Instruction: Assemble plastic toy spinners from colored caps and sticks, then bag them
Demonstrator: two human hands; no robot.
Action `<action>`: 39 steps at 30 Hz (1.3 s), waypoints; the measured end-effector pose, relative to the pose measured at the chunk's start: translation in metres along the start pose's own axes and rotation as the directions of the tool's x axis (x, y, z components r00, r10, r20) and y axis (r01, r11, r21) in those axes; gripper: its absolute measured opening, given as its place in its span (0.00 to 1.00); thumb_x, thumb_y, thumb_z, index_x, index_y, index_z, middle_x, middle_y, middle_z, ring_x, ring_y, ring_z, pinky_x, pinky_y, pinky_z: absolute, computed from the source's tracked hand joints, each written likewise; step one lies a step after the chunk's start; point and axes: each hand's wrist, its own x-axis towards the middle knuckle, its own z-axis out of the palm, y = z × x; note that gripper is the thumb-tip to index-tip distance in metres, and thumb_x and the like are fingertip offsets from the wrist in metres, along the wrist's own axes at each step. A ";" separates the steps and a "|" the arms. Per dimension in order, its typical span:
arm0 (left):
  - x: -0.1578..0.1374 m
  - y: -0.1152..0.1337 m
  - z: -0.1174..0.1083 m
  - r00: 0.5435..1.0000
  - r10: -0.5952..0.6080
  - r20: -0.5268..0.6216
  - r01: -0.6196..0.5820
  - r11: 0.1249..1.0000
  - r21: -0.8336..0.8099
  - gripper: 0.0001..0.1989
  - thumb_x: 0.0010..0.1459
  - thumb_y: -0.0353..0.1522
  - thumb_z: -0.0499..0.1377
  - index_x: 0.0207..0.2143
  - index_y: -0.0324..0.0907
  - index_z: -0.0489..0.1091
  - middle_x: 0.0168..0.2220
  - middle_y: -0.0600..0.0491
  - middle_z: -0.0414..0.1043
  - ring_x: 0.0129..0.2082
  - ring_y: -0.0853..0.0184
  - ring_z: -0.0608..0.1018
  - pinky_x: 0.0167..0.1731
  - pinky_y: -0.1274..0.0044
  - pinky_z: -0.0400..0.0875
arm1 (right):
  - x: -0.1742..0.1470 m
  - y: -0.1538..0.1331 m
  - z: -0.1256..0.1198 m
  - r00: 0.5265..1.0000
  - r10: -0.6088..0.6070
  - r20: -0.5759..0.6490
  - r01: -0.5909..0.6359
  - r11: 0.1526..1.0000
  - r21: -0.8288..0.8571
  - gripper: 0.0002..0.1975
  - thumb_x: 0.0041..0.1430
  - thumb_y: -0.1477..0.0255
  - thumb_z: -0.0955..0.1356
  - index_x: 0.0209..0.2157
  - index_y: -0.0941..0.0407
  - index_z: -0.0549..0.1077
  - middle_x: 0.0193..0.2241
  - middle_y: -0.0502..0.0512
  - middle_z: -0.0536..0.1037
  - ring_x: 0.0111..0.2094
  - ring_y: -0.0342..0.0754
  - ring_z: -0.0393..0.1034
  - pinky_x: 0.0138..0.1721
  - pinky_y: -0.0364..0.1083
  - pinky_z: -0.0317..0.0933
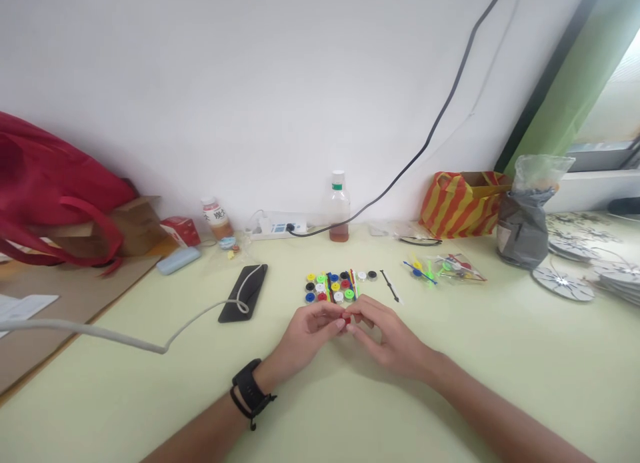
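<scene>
Head view: in front of the bottle, left hand and right hand pinch a red piece; I judge it light, stiff, best held edgewise.

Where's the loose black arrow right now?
In the head view, right of centre: the black arrow lies just right of the rightmost black disc, beyond your right hand.

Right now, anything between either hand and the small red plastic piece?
Nothing visible: the left hand and right hand both have fingertips at the small red plastic piece, partly hiding it. The multicoloured round plastic discs lie beyond the hands, not between.
</scene>
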 end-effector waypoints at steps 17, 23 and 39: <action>0.004 -0.003 -0.004 0.975 -0.030 -0.221 0.033 0.999 0.013 0.18 0.55 0.42 0.70 0.43 0.39 0.81 0.40 0.45 0.83 0.39 0.59 0.83 0.45 0.68 0.79 | 0.011 0.005 -0.022 0.903 0.420 -0.088 -0.298 0.763 0.573 0.16 0.53 0.59 0.77 0.34 0.55 0.76 0.29 0.52 0.78 0.32 0.47 0.72 0.37 0.47 0.67; 0.002 0.001 -0.004 0.988 -0.019 -0.154 0.020 1.000 0.005 0.20 0.64 0.45 0.62 0.46 0.38 0.80 0.45 0.43 0.82 0.45 0.57 0.82 0.51 0.65 0.77 | 0.009 0.007 -0.012 0.863 0.504 0.035 -0.373 0.588 0.718 0.16 0.49 0.61 0.79 0.31 0.56 0.76 0.31 0.55 0.83 0.33 0.49 0.78 0.40 0.49 0.70; -0.002 -0.004 0.000 0.981 0.167 -0.097 -0.144 0.968 0.205 0.14 0.57 0.33 0.70 0.45 0.41 0.78 0.44 0.47 0.80 0.44 0.61 0.82 0.49 0.70 0.77 | 0.010 0.007 -0.002 0.903 0.428 -0.023 -0.337 0.741 0.581 0.15 0.50 0.58 0.78 0.30 0.55 0.80 0.28 0.51 0.79 0.30 0.45 0.69 0.34 0.45 0.62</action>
